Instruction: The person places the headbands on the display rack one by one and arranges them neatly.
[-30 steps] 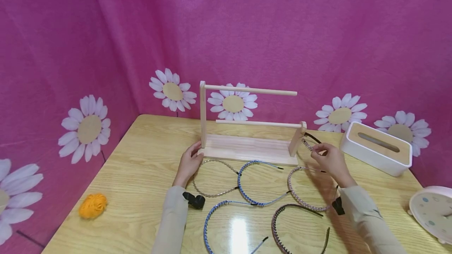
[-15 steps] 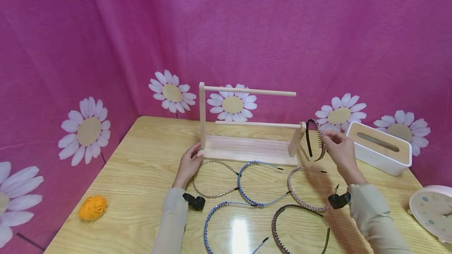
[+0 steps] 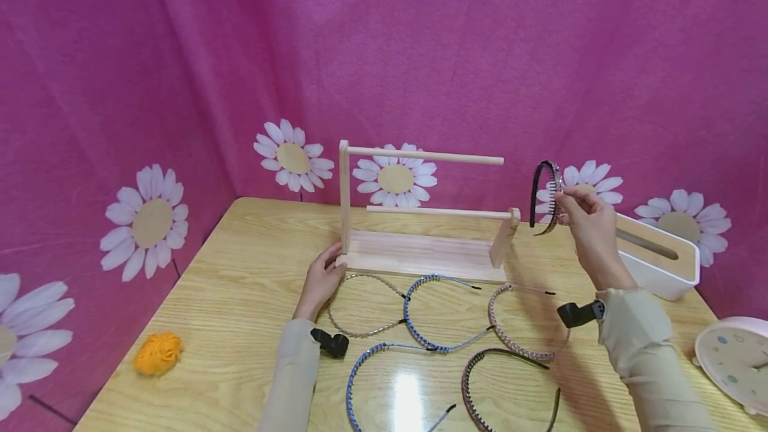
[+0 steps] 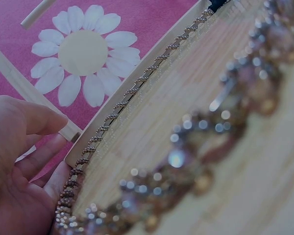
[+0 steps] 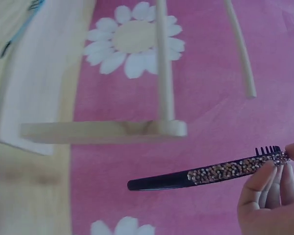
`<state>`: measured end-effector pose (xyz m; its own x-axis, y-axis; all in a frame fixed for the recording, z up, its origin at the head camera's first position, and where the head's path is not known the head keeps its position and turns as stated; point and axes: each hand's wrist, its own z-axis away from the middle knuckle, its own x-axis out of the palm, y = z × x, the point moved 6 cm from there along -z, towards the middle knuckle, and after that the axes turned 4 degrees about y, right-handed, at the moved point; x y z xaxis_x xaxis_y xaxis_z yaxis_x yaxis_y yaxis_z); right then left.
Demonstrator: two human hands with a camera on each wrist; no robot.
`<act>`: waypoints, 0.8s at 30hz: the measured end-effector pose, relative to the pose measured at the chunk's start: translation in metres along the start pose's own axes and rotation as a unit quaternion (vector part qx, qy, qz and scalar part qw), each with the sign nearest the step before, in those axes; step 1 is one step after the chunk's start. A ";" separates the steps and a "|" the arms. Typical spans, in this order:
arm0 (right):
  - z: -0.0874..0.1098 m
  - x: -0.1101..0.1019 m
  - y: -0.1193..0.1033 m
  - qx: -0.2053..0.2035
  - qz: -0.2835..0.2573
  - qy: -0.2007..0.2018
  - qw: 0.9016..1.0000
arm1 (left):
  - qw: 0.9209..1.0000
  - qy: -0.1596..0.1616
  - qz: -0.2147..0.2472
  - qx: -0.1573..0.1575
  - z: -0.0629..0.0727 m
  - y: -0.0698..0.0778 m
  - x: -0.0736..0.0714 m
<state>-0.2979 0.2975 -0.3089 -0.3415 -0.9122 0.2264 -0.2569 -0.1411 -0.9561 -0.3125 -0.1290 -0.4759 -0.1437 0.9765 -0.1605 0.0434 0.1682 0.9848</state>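
My right hand (image 3: 594,232) pinches a dark toothed headband (image 3: 558,185) beaded with sparkling stones, lifted to the right of the wooden rack (image 3: 420,252). In the right wrist view the headband (image 5: 220,171) stretches left from the fingertips, its black end free and apart from the rack. The rack has an upper rod (image 3: 426,155) fixed at the left post, and a lower rod (image 3: 438,211) fixed at the right one; nothing hangs on either. At the rack's left end my left hand (image 3: 321,282) grips the base corner, with a beaded headband (image 4: 122,105) close beside it.
In front of the rack lie several headbands, among them blue ones (image 3: 410,315) and a brown one (image 3: 465,385). A white tissue box (image 3: 654,279) is behind my right hand, a round clock (image 3: 735,359) at far right, orange yarn (image 3: 157,353) at left.
My right hand has raised the dark headband from low behind the rack's right post, up and to the right, turning it upright. The left hand stays at the rack.
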 end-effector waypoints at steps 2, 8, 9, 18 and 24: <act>-0.003 0.006 -0.006 -0.004 -0.014 -0.003 1.000 | 1.000 0.000 0.001 -0.002 0.000 0.000 0.000; -0.013 0.030 -0.019 0.005 -0.026 -0.033 0.999 | 1.000 0.000 -0.001 -0.004 0.000 -0.001 0.000; -0.014 0.035 -0.021 0.006 -0.027 -0.035 0.999 | 1.000 0.001 -0.001 -0.004 0.000 0.000 0.000; -0.013 0.084 -0.020 0.012 0.004 -0.055 0.998 | 1.000 0.000 -0.006 -0.009 -0.002 0.000 0.000; -0.003 0.123 -0.002 0.044 0.008 -0.053 0.998 | 1.000 0.000 -0.007 -0.014 -0.001 -0.001 -0.002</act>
<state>-0.3418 0.1863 -0.2790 -0.2459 -0.9495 0.1949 -0.1698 -0.1558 -0.9731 -0.3129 -0.1307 -0.4764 -0.1449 0.9739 -0.1749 0.0132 0.1787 0.9838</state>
